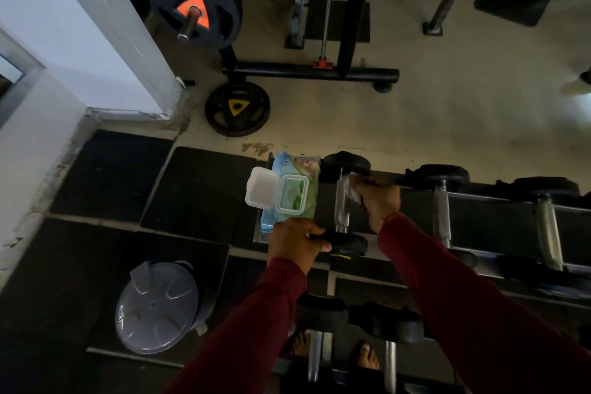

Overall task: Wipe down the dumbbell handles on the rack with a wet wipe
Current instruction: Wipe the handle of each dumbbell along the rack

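the right hand (379,201) pinches a white wet wipe (353,193) against the knurled steel handle (341,203) of the leftmost dumbbell on the top tier of the rack (499,205). the left hand (295,241) grips that dumbbell's near black head (347,245). just left of the dumbbell lies the wipe pack (291,190), its lid flipped open.

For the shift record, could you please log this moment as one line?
step: wiping first handle | right hand: holds wipe on dumbbell handle | left hand: grips dumbbell end | wipe pack: lid open
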`<state>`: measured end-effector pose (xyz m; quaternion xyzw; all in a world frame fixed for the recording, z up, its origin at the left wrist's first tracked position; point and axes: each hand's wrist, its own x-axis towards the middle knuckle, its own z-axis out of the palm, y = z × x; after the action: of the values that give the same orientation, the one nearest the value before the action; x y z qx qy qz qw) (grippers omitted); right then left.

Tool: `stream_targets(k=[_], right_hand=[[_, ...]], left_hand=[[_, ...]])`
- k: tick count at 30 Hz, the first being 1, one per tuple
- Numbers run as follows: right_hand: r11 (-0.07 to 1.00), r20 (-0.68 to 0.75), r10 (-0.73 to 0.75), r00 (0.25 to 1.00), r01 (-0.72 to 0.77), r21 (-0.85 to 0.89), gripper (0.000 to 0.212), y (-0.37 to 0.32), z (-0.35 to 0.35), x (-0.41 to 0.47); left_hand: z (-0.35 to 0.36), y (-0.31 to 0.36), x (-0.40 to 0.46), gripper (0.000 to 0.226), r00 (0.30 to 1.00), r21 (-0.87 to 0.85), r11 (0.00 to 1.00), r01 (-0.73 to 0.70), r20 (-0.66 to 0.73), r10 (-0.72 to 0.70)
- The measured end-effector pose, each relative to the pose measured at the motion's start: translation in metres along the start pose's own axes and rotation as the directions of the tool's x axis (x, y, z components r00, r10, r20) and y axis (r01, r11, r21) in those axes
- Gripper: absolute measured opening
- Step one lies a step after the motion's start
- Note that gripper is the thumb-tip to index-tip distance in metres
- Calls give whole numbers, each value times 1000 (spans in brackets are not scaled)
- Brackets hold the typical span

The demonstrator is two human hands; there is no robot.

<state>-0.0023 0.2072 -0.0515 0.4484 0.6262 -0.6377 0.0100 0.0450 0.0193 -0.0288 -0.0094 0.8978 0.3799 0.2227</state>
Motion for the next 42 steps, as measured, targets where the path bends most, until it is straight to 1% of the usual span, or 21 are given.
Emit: stream_targets(k=[3, 5, 7, 10, 13, 14, 16, 18, 20, 22, 25, 28, 29, 31, 34, 35, 38, 39, 40, 41, 42], right_hand=[[980, -44, -124, 991, 115, -163, 13, -8, 2, -8], [934, 5, -212, 977, 204, -294, 13, -7, 1, -16], [901, 79, -193, 978, 209, -381, 10, 2, -5, -27], [849, 196, -97, 976, 184, -495, 12, 17, -21, -39], [810, 232, -113, 966, 225, -541, 16, 22, -25, -41], [822, 212, -152, 965, 243, -516, 17, 18, -21, -41], [789, 157, -326, 932, 359, -499, 18, 7, -11, -37], [675, 152, -492, 857, 486, -555, 9, -6, 1, -26], [574, 227, -559, 798, 570, -588, 4, -15, 8, -17], [462, 354, -543, 761, 623, -631, 13, -18, 12, -16], [328, 521, -369, 770, 632, -702, 28, -7, 12, -18], [111, 631, -259, 732, 671, -733, 21, 6, 10, -24], [81, 657, -255, 710, 693, -717, 20, 4, 8, -26], [81, 688, -265, 676, 726, -683, 26, -8, 7, -23], [36, 622, -367, 692, 678, -734, 19, -32, 9, -3], [49, 610, -381, 695, 674, -737, 20, -35, 8, 0], [55, 714, -342, 611, 772, -634, 29, -17, -5, -12], [70, 751, -319, 578, 805, -589, 25, -10, -12, -20], [34, 789, -286, 544, 829, -559, 12, -4, -18, -27], [18, 814, -253, 523, 844, -536, 11, 2, -25, -31], [8, 820, -245, 516, 847, -531, 23, 7, -30, -31]], left_hand=[[-1, 1, 0, 33, 1000, 9, 1000, -10, 0, 10], [-1, 2, 0, 33, 1000, -6, 1000, -7, -13, 7], [-1, 2, -1, 32, 1000, -23, 1000, -5, -21, 4], [-1, 2, -2, 31, 1000, -69, 998, -4, -13, 3], [-2, 2, -1, 30, 1000, -81, 997, -4, -12, 3], [-2, 1, -1, 30, 1000, -83, 997, -3, -15, 2], [-1, 1, -1, 31, 1000, -76, 997, -8, -25, 7], [0, 1, -2, 32, 999, -53, 998, -20, -42, 18], [0, 2, -2, 33, 999, -27, 999, -35, -40, 34], [1, 1, -2, 33, 998, -13, 999, -52, -37, 51], [0, 2, -3, 34, 997, -10, 998, -63, -37, 62], [1, 1, -3, 34, 997, -21, 998, -64, -54, 62], [1, 0, -2, 34, 996, -23, 998, -65, -57, 63], [1, -1, -1, 34, 996, -32, 997, -73, -58, 71], [2, -1, -1, 34, 995, -22, 996, -83, -52, 82], [2, -2, -1, 34, 996, -21, 997, -78, -51, 77], [2, -2, -1, 33, 996, -18, 997, -75, -50, 74], [2, -1, -1, 32, 996, -4, 997, -80, -49, 80], [2, 0, -1, 31, 995, 19, 996, -87, -47, 88], [2, 1, -2, 29, 994, 49, 994, -95, -44, 97], [2, 2, -3, 27, 994, 87, 991, -104, -34, 108]])
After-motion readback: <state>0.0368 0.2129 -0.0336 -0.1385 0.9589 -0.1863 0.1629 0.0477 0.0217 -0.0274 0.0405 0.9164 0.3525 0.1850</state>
